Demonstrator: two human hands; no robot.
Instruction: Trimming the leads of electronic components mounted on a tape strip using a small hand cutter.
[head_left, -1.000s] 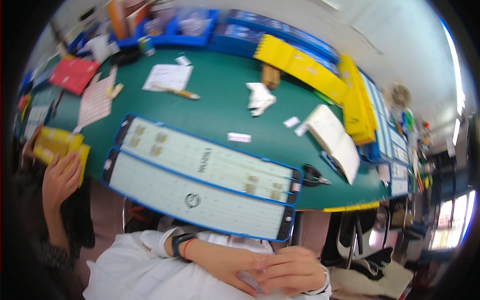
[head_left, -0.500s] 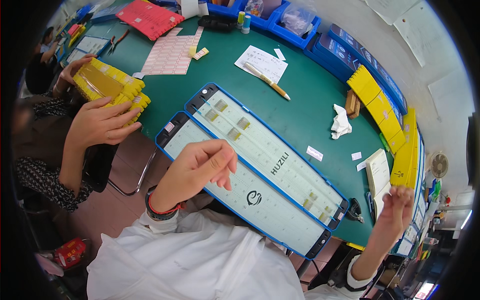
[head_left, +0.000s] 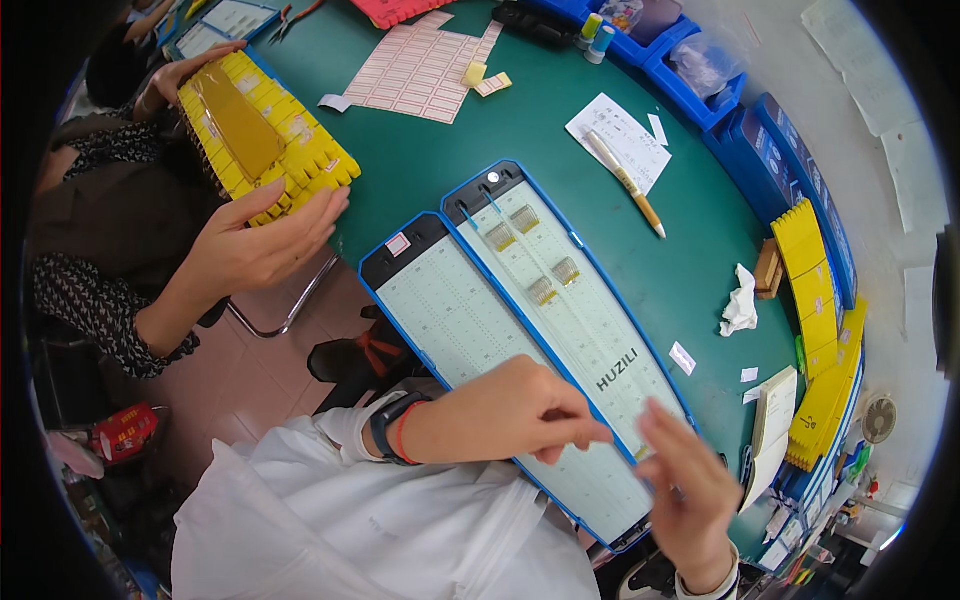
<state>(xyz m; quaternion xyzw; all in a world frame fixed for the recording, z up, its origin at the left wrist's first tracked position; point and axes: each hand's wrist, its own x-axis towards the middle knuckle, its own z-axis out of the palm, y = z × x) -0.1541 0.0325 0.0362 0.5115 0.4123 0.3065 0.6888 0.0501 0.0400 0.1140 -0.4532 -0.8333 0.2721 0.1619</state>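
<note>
A long blue-framed case (head_left: 402, 297) lies opened flat across the near table edge, with two pale dotted panels and black end pieces. Its far panel carries small bundles of fine metallic pieces (head_left: 525, 218) in pairs, with thin lines running along it. Above the near panel, my left hand (head_left: 515, 410) is closed, thumb and forefinger pinched; anything between them is too small to make out. Just right of it, over the case's near right end, hovers my right hand (head_left: 692, 490), its fingers smeared by motion. The two hands are close but apart.
At left, a co-worker's hands (head_left: 245, 250) hold a stack of yellow boards (head_left: 320, 150). Label sheets (head_left: 415, 75), a note with a pen (head_left: 625, 175), crumpled tissue (head_left: 740, 300) and a notebook (head_left: 775, 415) lie about. Blue bins (head_left: 690, 75) and yellow strips (head_left: 810, 290) line the back and right.
My right hand has come from the far right in beside my left hand. My left hand has moved rightward along the case. The whole view has shifted, and the co-worker still holds the yellow stack.
</note>
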